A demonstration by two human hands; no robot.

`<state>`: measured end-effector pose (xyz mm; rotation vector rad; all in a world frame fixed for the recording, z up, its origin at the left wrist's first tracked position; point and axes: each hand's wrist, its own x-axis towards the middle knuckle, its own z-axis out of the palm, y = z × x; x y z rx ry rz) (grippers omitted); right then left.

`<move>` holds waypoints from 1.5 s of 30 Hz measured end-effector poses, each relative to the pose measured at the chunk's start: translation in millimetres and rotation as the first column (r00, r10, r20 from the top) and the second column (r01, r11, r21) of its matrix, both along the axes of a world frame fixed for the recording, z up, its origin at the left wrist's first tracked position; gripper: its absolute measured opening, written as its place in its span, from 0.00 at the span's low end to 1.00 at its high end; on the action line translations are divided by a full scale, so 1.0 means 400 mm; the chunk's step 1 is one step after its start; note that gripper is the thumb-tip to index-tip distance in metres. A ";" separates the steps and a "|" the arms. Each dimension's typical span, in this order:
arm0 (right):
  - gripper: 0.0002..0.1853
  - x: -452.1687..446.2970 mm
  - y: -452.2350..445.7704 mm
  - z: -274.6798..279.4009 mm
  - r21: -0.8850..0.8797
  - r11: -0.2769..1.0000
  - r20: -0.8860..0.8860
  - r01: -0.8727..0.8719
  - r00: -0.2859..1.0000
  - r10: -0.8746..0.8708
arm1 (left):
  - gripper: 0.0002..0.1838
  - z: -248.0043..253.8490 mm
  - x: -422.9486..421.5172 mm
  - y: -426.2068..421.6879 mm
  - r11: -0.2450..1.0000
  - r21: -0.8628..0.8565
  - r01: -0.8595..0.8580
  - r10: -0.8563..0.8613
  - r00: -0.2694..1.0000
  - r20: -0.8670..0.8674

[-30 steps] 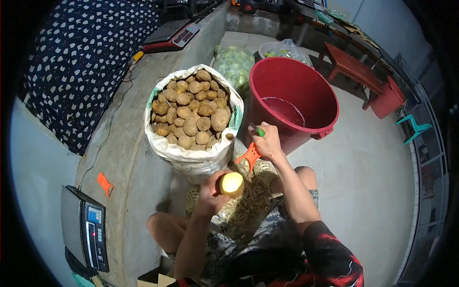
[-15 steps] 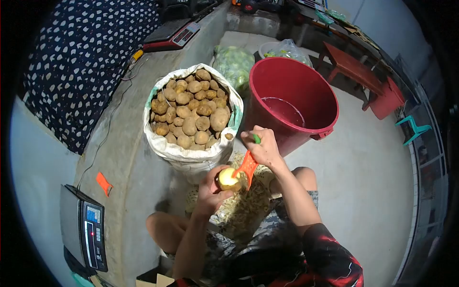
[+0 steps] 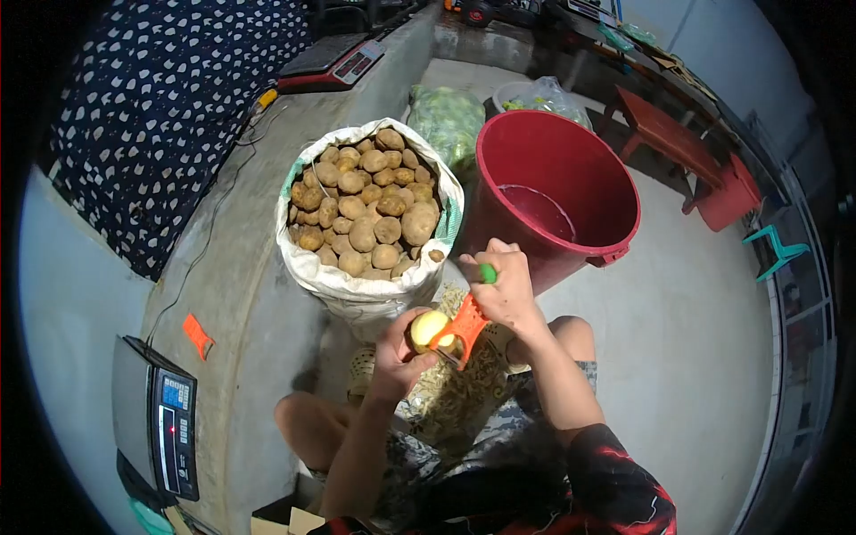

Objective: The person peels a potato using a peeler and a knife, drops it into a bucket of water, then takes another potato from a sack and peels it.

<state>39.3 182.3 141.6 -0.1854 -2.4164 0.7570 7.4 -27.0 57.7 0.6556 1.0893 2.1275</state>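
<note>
A partly peeled potato (image 3: pixel 431 328), pale yellow on top and brown below, is held in my left hand (image 3: pixel 399 355). My right hand (image 3: pixel 505 287) grips an orange peeler (image 3: pixel 467 326), its head against the right side of the potato. Something green shows in the same fist. Beyond my hands stands a white sack (image 3: pixel 357 290) full of unpeeled potatoes (image 3: pixel 363 234). Peelings (image 3: pixel 446 399) lie on the floor between my legs, under both hands.
A big red tub (image 3: pixel 535 254) with some liquid stands right of the sack. Another orange peeler (image 3: pixel 197 336) and a scale (image 3: pixel 175 437) are at the left. Behind are a bag of green produce (image 3: pixel 448 120), a red scale (image 3: pixel 334 71) and a red bench (image 3: pixel 669 134).
The peeler in my right hand has come down and left onto the potato. The view has shifted slightly. My left hand keeps its hold on the potato.
</note>
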 end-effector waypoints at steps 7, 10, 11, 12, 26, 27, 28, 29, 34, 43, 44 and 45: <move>0.16 -0.049 0.077 -0.105 -0.277 0.951 0.095 0.138 0.989 -0.116 | 0.37 0.019 0.005 -0.016 0.977 0.193 0.089 -0.136 0.959 0.247; 0.16 -0.020 0.024 -0.033 -0.316 0.947 0.078 0.054 0.996 -0.031 | 0.41 0.038 0.012 -0.004 1.000 0.024 -0.015 0.009 0.974 0.225; 0.16 -0.013 0.011 -0.016 -0.151 0.988 0.020 0.025 1.000 -0.022 | 0.41 0.036 0.011 -0.008 1.000 0.018 -0.018 0.014 0.974 0.225; 0.17 -0.009 0.006 -0.011 0.022 1.000 -0.038 0.009 0.999 -0.008 | 0.41 0.032 0.008 -0.010 1.000 0.003 0.005 -0.005 0.984 0.180; 0.12 -0.045 0.069 -0.113 -0.153 0.986 0.085 0.062 0.995 -0.049 | 0.37 -0.004 -0.002 -0.006 0.996 0.034 0.081 -0.083 0.994 0.069; 0.13 -0.054 0.074 -0.119 -0.232 0.966 0.089 0.114 0.991 -0.096 | 0.37 -0.007 -0.007 -0.009 0.986 0.106 0.130 -0.146 0.976 0.160; 0.15 -0.061 0.076 -0.126 -0.313 0.935 0.095 0.167 0.985 -0.144 | 0.37 -0.007 -0.011 -0.013 0.986 0.103 0.129 -0.144 0.977 0.156; 0.16 -0.057 0.080 -0.134 -0.447 0.881 0.128 0.153 0.986 -0.107 | 0.37 -0.008 -0.016 -0.016 0.984 0.123 0.131 -0.151 0.974 0.168; 0.12 -0.019 0.020 -0.025 -0.274 0.960 0.100 0.060 0.994 -0.034 | 0.38 0.028 0.003 0.000 0.997 0.068 0.044 -0.058 0.975 0.215; 0.19 -0.006 0.004 -0.001 0.053 0.997 -0.090 0.048 0.995 -0.043 | 0.37 0.014 0.003 0.005 0.999 -0.031 0.017 -0.016 0.999 0.036; 0.19 -0.001 0.003 0.006 0.049 0.997 -0.091 0.055 0.995 -0.050 | 0.38 0.016 0.004 0.006 0.999 -0.040 -0.007 0.008 1.000 0.030; 0.19 0.003 0.002 0.015 0.074 0.997 -0.101 0.034 0.995 -0.027 | 0.38 0.019 0.004 0.009 0.998 -0.048 -0.029 0.030 0.999 0.021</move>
